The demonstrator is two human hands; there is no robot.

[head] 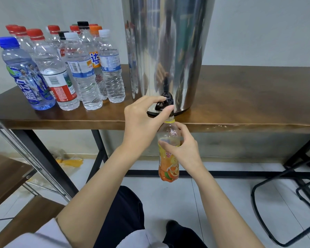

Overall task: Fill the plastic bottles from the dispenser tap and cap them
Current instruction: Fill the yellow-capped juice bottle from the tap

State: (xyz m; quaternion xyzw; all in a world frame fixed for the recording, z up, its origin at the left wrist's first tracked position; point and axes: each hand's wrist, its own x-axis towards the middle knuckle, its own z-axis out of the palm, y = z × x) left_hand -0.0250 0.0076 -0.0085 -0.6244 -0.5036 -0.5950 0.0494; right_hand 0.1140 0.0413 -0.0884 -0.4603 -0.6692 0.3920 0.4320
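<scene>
A tall shiny steel dispenser [168,42] stands on the brown wooden table [249,97], its black tap [166,102] reaching over the front edge. My left hand [143,119] pinches the tap lever between thumb and fingers. Directly under the spout, below the table edge, my right hand [183,149] grips an uncapped plastic bottle with an orange-and-yellow label [168,165]. Its open neck sits right at the spout. The water level inside is hard to read.
Several capped clear bottles [82,68] with red, blue, white, black and orange caps stand clustered at the table's left. A black metal stool frame [284,194] is on the tiled floor at right. A metal-framed wooden piece [11,176] sits at lower left.
</scene>
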